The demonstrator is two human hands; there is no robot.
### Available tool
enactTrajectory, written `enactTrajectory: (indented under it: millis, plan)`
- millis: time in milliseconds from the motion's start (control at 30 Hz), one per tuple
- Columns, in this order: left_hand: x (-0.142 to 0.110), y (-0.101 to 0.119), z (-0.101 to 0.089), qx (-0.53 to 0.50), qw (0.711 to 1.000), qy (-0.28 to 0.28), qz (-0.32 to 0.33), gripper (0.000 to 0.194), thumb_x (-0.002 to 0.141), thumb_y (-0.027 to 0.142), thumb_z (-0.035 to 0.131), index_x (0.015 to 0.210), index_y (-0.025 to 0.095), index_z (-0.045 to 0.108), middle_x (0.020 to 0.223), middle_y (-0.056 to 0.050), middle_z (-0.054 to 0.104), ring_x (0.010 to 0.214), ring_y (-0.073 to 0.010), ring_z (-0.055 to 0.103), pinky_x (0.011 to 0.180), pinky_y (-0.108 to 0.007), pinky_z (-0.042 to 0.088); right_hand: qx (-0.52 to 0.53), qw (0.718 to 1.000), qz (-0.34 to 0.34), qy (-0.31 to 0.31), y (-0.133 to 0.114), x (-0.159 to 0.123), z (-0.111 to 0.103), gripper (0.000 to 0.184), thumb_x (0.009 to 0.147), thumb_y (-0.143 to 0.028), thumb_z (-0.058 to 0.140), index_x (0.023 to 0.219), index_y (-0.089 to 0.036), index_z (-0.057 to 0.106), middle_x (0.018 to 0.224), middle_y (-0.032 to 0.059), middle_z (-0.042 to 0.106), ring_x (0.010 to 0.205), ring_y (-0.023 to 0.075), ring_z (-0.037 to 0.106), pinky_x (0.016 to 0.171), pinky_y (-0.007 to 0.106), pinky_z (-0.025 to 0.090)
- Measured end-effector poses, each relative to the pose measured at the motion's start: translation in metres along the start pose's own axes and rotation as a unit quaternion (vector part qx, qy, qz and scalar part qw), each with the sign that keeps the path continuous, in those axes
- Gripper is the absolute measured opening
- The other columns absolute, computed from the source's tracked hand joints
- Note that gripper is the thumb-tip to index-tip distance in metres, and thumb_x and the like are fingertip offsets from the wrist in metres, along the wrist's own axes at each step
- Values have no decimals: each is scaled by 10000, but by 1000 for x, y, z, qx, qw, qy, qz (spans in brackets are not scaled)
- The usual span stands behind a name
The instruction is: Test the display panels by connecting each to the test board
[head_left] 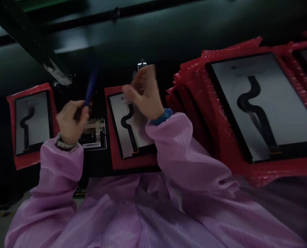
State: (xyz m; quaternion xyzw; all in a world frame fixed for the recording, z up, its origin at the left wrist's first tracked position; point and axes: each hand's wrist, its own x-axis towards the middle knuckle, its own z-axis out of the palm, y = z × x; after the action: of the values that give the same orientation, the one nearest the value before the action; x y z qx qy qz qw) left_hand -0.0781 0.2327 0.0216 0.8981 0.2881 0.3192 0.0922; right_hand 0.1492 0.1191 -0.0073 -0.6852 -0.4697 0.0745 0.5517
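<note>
My left hand is shut on a blue pen, which points up and away from me. It is above a small circuit board whose middle is blurred out. My right hand is motion-blurred over the top edge of a display panel with a black flex cable. That panel lies on red bubble wrap. The blur hides whether my right fingers hold anything. Similar wrapped panels lie to the left and the right.
A black work surface runs under the panels. The wrapped panels at the right stand in a thick overlapping stack. A small metal clip sits beyond my right hand. A dark overhead structure spans the top of the view.
</note>
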Motion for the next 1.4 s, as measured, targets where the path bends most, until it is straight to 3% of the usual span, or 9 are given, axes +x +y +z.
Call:
enactTrajectory:
  millis: [100,167,267,400,533,700,900,1167,1400]
  plan:
    - [-13,27,14,-74,985,-82,130,226,941,324,515,885,171,671,802,-55,693,709,-156,637,679,-279,498,184,960,-24,-211,-22,-16,10,467,870,-663,633,948,-215,526,685,-64,506,579,83,479,522,225,409]
    - [-20,39,21,-90,979,-108,150,256,963,324,478,905,161,666,820,-62,697,728,-158,648,691,-270,506,291,916,-7,-274,-32,-25,14,470,881,-653,626,850,-193,536,686,-55,501,563,60,441,501,214,358]
    - [-28,43,28,-109,980,-114,119,349,1016,422,457,975,144,665,874,-79,713,799,-177,676,727,-276,520,328,903,43,-274,-42,-35,14,419,935,-602,588,862,-196,516,654,-69,472,532,52,424,484,207,338]
    - [-32,39,34,-147,974,-77,154,360,1053,413,435,960,138,648,866,-81,720,803,-176,692,693,-266,514,247,932,44,-261,-47,-43,9,288,972,-482,604,964,-204,530,577,-101,397,498,61,387,489,207,330]
    - [-34,41,35,-167,969,-44,179,286,1048,322,447,924,139,628,762,-54,697,632,-138,645,581,-241,448,244,923,1,-297,-48,-43,5,206,1028,-358,521,1004,-169,600,758,-31,596,688,75,574,632,197,452]
    - [-38,48,31,-243,958,-99,118,312,1021,339,515,797,158,634,639,0,661,539,-102,588,537,-219,422,263,881,18,-393,-43,-39,1,284,1047,-324,466,1141,-141,663,990,33,718,831,94,665,705,197,523]
    - [-37,60,28,-395,904,-160,29,375,991,438,576,772,148,667,605,18,612,522,-81,532,484,-189,413,240,886,-44,-395,-46,-37,-11,310,1034,-277,465,1189,-140,697,1113,68,748,1031,144,714,877,239,570]
    - [-43,71,24,-423,866,-257,-73,592,932,682,524,671,152,556,516,49,400,463,-67,334,420,-216,264,256,888,-71,-376,-54,-42,-19,292,980,-173,457,1166,-132,678,753,-37,645,722,51,662,664,141,521]
    - [-53,72,24,-431,846,-297,-100,552,917,680,547,732,164,602,584,18,500,545,-103,468,499,-232,387,236,867,-107,-426,-47,-44,-21,283,977,-167,426,1136,-146,658,701,-54,615,582,33,594,570,137,466]
